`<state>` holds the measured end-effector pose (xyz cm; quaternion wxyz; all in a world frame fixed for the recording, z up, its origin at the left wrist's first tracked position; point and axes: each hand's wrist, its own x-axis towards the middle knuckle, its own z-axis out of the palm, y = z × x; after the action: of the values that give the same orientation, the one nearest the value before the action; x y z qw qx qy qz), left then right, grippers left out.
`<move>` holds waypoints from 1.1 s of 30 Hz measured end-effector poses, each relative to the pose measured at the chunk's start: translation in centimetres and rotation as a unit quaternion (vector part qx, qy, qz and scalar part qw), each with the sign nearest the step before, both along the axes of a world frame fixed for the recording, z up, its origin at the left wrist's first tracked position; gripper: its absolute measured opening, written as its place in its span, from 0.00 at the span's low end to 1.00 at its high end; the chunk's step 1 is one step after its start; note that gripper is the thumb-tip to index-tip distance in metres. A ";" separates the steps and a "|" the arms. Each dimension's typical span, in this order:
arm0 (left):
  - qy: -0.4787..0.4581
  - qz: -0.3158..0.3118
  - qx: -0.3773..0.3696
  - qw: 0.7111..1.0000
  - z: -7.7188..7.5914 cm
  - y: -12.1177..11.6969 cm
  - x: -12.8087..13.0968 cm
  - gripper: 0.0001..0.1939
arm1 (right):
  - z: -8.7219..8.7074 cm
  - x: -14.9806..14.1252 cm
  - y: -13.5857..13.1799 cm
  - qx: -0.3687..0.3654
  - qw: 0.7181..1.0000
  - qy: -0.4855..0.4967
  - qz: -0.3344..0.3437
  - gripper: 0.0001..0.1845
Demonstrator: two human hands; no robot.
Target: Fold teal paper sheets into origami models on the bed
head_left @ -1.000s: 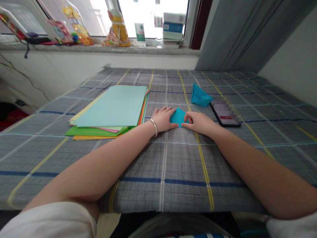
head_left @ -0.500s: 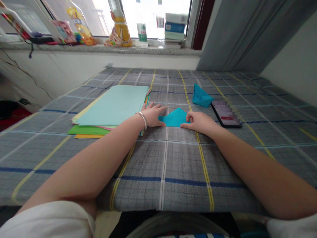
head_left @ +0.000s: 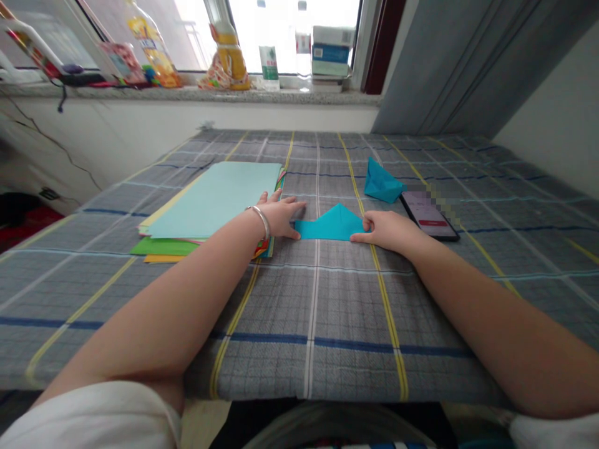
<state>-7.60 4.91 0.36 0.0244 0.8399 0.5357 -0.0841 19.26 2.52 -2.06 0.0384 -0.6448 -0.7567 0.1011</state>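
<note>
A folded sheet of blue paper [head_left: 330,226] lies flat on the checked cloth, a low peak on its far side and a long straight edge toward me. My left hand [head_left: 279,215], with a silver bangle at the wrist, rests at the paper's left end, fingers spread and thumb on its corner. At the right end, my right hand [head_left: 384,229] has its fingers curled and pinches the paper between thumb and forefinger. Beyond the right hand sits a folded blue paper shape [head_left: 381,182] with raised points.
A stack of coloured paper [head_left: 215,199], pale blue on top, lies to the left, partly under my left forearm. A phone [head_left: 431,218] lies right of my right hand. Bottles and boxes [head_left: 332,53] line the windowsill behind the table.
My hands have moved apart along the paper, the left one leftward and the right one slightly rightward. More of the paper's straight strip shows between them.
</note>
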 end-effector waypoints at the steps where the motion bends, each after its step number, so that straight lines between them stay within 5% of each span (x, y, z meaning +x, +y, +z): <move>1: -0.002 -0.001 -0.001 1.000 0.0 0.1 0.0 0.44 | 0.0 0.4 0.2 -0.005 1.000 -0.007 0.002 0.22; 14: 0.017 0.006 -0.066 0.998 0.6 0.7 -0.6 0.45 | 1.9 3.1 0.2 -0.207 0.974 -0.032 -0.089 0.18; 23: 0.021 0.003 -0.068 0.997 0.3 0.9 -0.7 0.44 | 2.3 4.0 0.0 -0.258 0.960 -0.006 -0.106 0.18; 29: 0.016 -0.009 -0.095 0.995 0.6 1.1 -1.3 0.45 | 2.0 5.9 0.0 -0.289 0.953 0.088 -0.039 0.10; 33: -0.017 -0.013 -0.118 0.993 0.7 1.5 -2.0 0.42 | 2.1 6.1 -0.2 -0.300 0.938 0.157 -0.074 0.08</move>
<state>-9.60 6.39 1.05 0.1318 0.8392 0.5107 -0.1325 25.39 2.33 0.08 -0.0307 -0.6563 -0.6258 0.4203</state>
